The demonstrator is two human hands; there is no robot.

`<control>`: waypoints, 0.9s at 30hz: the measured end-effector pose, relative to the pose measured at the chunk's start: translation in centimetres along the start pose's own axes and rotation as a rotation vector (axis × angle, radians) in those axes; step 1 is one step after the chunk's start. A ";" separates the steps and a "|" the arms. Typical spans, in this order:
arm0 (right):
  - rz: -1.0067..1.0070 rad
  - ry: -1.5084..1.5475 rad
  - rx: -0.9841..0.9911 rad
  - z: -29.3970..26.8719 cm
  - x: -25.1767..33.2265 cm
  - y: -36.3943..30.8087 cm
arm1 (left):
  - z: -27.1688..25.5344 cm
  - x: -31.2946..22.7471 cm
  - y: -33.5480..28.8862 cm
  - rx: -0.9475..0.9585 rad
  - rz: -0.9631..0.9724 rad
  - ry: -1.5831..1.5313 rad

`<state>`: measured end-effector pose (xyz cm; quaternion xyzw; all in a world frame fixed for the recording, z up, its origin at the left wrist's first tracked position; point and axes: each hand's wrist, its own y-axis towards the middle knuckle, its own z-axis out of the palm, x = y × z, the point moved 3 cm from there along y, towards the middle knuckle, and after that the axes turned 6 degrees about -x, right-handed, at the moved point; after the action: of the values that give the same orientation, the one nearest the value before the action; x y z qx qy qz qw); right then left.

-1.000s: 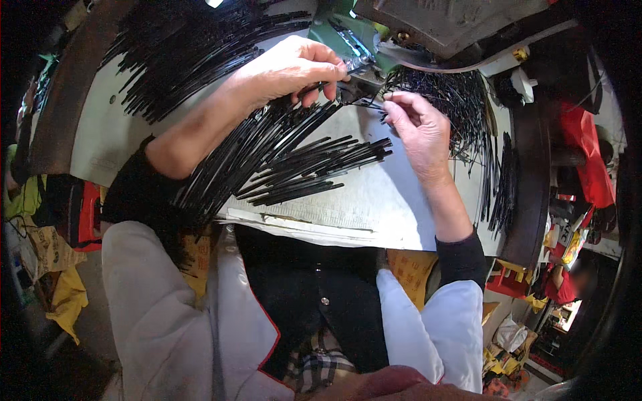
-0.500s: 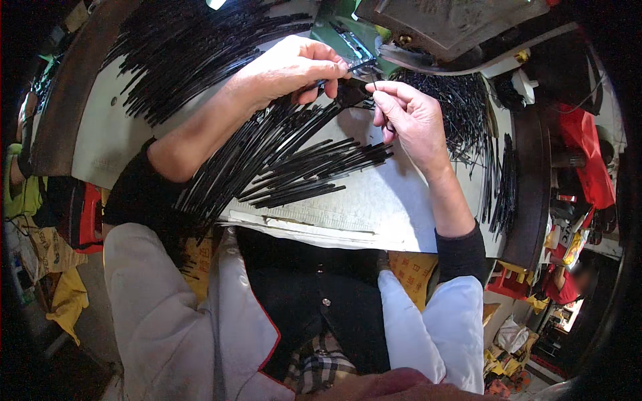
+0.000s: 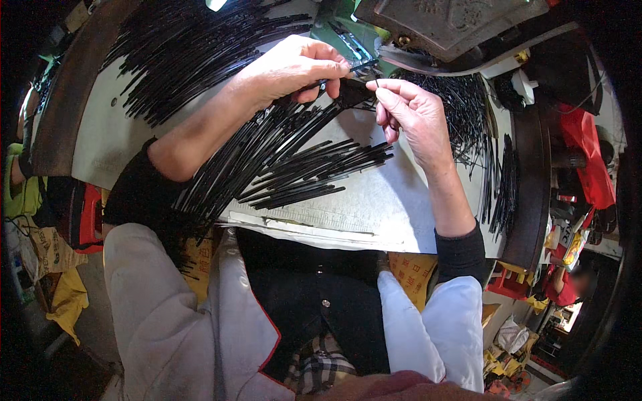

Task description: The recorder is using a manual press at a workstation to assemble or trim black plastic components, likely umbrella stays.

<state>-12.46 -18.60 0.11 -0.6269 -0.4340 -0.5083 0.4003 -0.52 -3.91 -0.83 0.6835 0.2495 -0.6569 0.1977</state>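
Note:
My left hand (image 3: 301, 70) is closed around a slim black strip (image 3: 363, 66), whose end pokes out past the fingertips toward a lit metal fixture (image 3: 354, 43). Thumb and forefinger of my right hand (image 3: 416, 123) pinch a thin dark piece (image 3: 376, 85), too small to name for sure. The two hands are a short gap apart, over the far part of the white table (image 3: 394, 194). Under my left forearm and wrist lies a fanned bundle of black strips (image 3: 234, 157). A smaller bundle of black strips (image 3: 314, 175) is spread nearer to me.
A large heap of black strips (image 3: 167, 67) covers the far left. Thin black pieces (image 3: 461, 110) are piled beyond my right hand. A heavy metal machine part (image 3: 448, 30) overhangs the far side. A dark raised edge (image 3: 528, 194) borders the table's right; another person (image 3: 562, 286) is at far right.
My right hand has shifted very slightly right, away from the left one. The left hand stays in nearly the same place with its strip.

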 end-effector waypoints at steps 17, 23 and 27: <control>0.026 -0.017 0.002 -0.3 0.1 1.0 | -0.1 -0.5 0.6 -0.024 0.022 0.057; 0.021 0.000 -0.006 0.0 0.2 0.9 | -0.5 -0.7 0.5 -0.010 -0.002 0.087; 0.083 0.121 -0.005 0.2 -0.1 0.8 | -0.5 -1.2 -0.3 -0.042 -0.110 0.012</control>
<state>-11.63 -18.63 -0.11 -0.6136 -0.3812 -0.5292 0.4451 -0.33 -3.53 0.41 0.6682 0.3019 -0.6573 0.1741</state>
